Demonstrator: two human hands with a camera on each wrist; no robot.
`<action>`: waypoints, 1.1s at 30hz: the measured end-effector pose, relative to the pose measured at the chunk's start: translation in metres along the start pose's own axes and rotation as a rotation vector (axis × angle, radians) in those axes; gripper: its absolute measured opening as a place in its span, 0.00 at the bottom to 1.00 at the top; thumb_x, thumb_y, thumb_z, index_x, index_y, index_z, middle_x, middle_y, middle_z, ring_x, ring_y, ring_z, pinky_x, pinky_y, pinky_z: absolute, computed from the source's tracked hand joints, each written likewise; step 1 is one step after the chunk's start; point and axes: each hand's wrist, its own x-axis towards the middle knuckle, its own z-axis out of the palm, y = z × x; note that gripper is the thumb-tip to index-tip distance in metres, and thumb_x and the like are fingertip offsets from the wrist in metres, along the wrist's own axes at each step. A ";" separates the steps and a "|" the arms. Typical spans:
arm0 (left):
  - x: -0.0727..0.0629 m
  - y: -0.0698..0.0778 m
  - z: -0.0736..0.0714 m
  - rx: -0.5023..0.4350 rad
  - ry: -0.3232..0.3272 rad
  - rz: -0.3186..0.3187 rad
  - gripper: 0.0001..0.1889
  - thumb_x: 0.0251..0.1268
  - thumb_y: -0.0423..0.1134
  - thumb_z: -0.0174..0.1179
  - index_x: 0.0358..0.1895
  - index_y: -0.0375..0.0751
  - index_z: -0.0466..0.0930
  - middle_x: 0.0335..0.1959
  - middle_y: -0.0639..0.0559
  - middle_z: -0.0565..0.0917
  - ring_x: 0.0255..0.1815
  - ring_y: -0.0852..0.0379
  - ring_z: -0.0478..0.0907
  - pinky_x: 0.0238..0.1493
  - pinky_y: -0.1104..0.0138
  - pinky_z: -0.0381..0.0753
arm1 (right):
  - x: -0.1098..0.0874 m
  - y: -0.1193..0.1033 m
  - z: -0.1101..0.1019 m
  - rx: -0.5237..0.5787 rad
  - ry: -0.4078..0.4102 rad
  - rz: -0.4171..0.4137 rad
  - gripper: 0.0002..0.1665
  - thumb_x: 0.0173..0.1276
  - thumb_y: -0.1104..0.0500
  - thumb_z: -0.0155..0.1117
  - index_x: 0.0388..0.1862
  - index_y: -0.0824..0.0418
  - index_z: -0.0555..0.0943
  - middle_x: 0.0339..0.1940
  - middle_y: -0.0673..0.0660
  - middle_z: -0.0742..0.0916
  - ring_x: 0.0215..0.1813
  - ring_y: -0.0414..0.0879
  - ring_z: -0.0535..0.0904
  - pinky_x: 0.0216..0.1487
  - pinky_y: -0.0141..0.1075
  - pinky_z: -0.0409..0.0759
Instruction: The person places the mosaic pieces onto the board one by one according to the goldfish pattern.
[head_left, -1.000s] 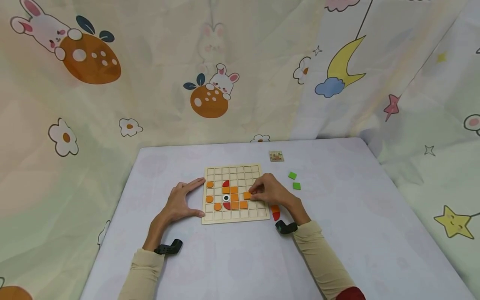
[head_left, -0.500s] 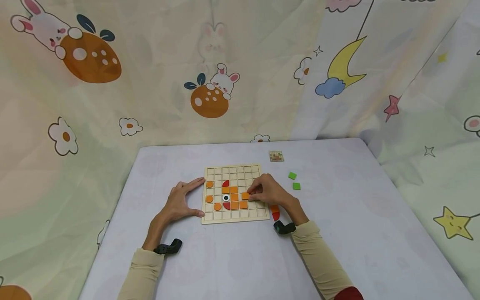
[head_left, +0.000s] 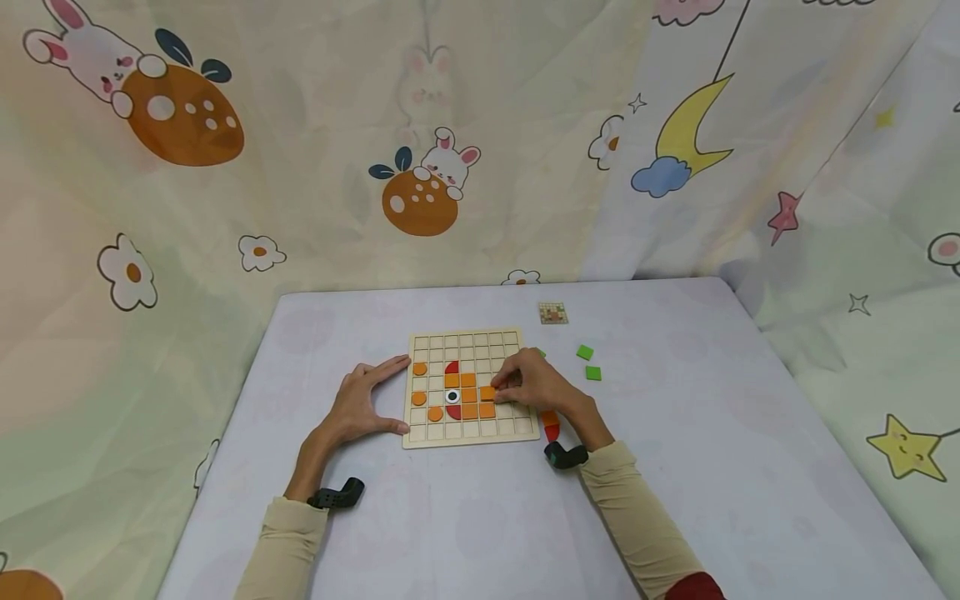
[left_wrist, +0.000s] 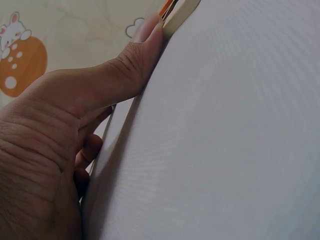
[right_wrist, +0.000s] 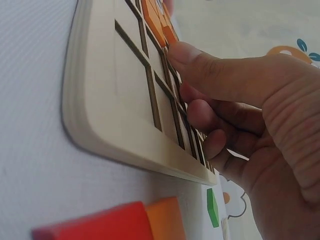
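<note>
A wooden grid board point(head_left: 465, 340) lies on the table. My left hand point(head_left: 358, 406) rests against its left edge, thumb and fingers straight and spread apart; the left wrist view shows the thumb point(left_wrist: 135, 62) touching the board's side. My right hand point(head_left: 536, 382) pinches an orange square tile point(head_left: 487, 393) over the right-middle cells; the fingers partly hide it. Left of that tile sit several orange squares point(head_left: 468, 395), a white eye disc point(head_left: 452, 397) and two red quarter-round tiles point(head_left: 452, 367). Three orange round tiles point(head_left: 420, 369) lie in cells near the left edge.
Right of the board lie green square tiles point(head_left: 585, 352), one partly behind my right hand. An orange tile point(head_left: 550, 417) and a red tile point(head_left: 552, 432) touch beside the board's lower right. A small pattern card point(head_left: 553, 312) lies at the back. A printed cloth hangs behind the table.
My right hand has shifted slightly left with the orange square tile, bringing it beside the other orange squares. The left hand and the board have stayed in place.
</note>
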 end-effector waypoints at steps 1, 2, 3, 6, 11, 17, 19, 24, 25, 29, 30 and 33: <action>0.000 0.000 0.000 0.000 0.000 -0.001 0.66 0.33 0.65 0.90 0.85 0.58 0.68 0.86 0.53 0.71 0.55 0.51 0.69 0.58 0.52 0.65 | 0.000 0.000 0.000 -0.001 -0.002 0.003 0.08 0.64 0.65 0.84 0.42 0.62 0.95 0.36 0.52 0.94 0.33 0.38 0.82 0.39 0.31 0.84; 0.000 0.000 0.000 0.001 0.001 -0.002 0.66 0.33 0.65 0.90 0.85 0.58 0.68 0.86 0.53 0.71 0.55 0.51 0.69 0.58 0.52 0.65 | 0.001 0.000 0.000 -0.001 -0.003 0.007 0.08 0.64 0.65 0.84 0.42 0.62 0.95 0.36 0.52 0.94 0.33 0.38 0.82 0.39 0.30 0.83; 0.000 0.000 0.000 -0.002 0.000 -0.004 0.66 0.33 0.65 0.90 0.85 0.59 0.68 0.86 0.54 0.71 0.55 0.51 0.69 0.58 0.52 0.65 | 0.001 0.000 0.001 0.002 -0.004 0.012 0.08 0.64 0.65 0.84 0.42 0.62 0.95 0.36 0.52 0.94 0.33 0.39 0.82 0.39 0.30 0.83; 0.000 0.001 0.000 -0.009 -0.002 -0.009 0.66 0.32 0.65 0.90 0.85 0.59 0.68 0.86 0.54 0.71 0.55 0.51 0.69 0.59 0.52 0.65 | 0.002 -0.001 0.001 0.012 -0.008 0.025 0.08 0.64 0.65 0.84 0.42 0.62 0.95 0.36 0.52 0.93 0.33 0.40 0.82 0.39 0.31 0.83; 0.000 0.001 -0.001 -0.007 0.003 -0.009 0.66 0.33 0.65 0.90 0.85 0.59 0.68 0.86 0.54 0.71 0.56 0.51 0.69 0.59 0.51 0.65 | 0.003 -0.001 0.002 0.019 -0.011 0.033 0.08 0.64 0.65 0.84 0.42 0.62 0.95 0.36 0.51 0.93 0.34 0.40 0.83 0.40 0.31 0.84; -0.001 0.000 0.000 -0.007 -0.001 -0.011 0.66 0.33 0.65 0.90 0.85 0.59 0.68 0.86 0.54 0.71 0.56 0.51 0.69 0.59 0.51 0.65 | 0.003 -0.002 0.003 0.017 -0.020 0.071 0.08 0.64 0.64 0.84 0.42 0.60 0.95 0.35 0.50 0.92 0.34 0.41 0.83 0.39 0.32 0.85; -0.001 0.000 0.000 -0.008 -0.002 -0.009 0.66 0.33 0.65 0.90 0.85 0.59 0.68 0.86 0.54 0.71 0.56 0.51 0.69 0.59 0.51 0.65 | 0.003 -0.003 0.003 0.014 -0.023 0.081 0.08 0.64 0.65 0.84 0.42 0.60 0.95 0.35 0.50 0.92 0.35 0.41 0.83 0.40 0.32 0.85; 0.000 0.000 0.001 -0.008 -0.002 -0.008 0.66 0.34 0.65 0.89 0.85 0.59 0.68 0.86 0.54 0.70 0.56 0.51 0.69 0.59 0.51 0.65 | 0.004 -0.004 0.002 0.000 -0.027 0.089 0.09 0.64 0.65 0.84 0.43 0.60 0.95 0.35 0.49 0.91 0.36 0.42 0.83 0.41 0.32 0.85; 0.001 0.000 0.001 -0.007 -0.002 -0.009 0.66 0.33 0.65 0.89 0.85 0.60 0.68 0.86 0.54 0.70 0.56 0.51 0.69 0.60 0.51 0.65 | 0.004 -0.004 0.001 -0.002 -0.029 0.087 0.09 0.63 0.65 0.84 0.43 0.60 0.95 0.35 0.49 0.91 0.36 0.43 0.83 0.41 0.32 0.85; 0.001 0.001 0.000 -0.005 -0.002 -0.009 0.66 0.34 0.65 0.89 0.85 0.59 0.68 0.86 0.54 0.70 0.57 0.51 0.69 0.59 0.51 0.65 | 0.004 -0.004 0.001 -0.005 -0.035 0.084 0.09 0.63 0.64 0.85 0.43 0.59 0.95 0.34 0.48 0.91 0.36 0.43 0.83 0.41 0.32 0.85; 0.001 0.001 0.000 -0.007 -0.004 -0.010 0.66 0.33 0.65 0.89 0.85 0.60 0.68 0.86 0.54 0.70 0.57 0.51 0.69 0.60 0.51 0.65 | 0.004 -0.004 0.001 -0.006 -0.036 0.084 0.10 0.63 0.64 0.85 0.43 0.59 0.95 0.34 0.48 0.91 0.36 0.43 0.83 0.41 0.32 0.85; 0.000 0.001 0.000 -0.011 -0.007 -0.014 0.66 0.33 0.65 0.90 0.85 0.60 0.68 0.86 0.54 0.70 0.57 0.50 0.69 0.60 0.51 0.65 | 0.004 -0.004 0.001 -0.009 -0.038 0.083 0.10 0.63 0.63 0.85 0.43 0.59 0.95 0.35 0.48 0.91 0.36 0.42 0.83 0.41 0.32 0.84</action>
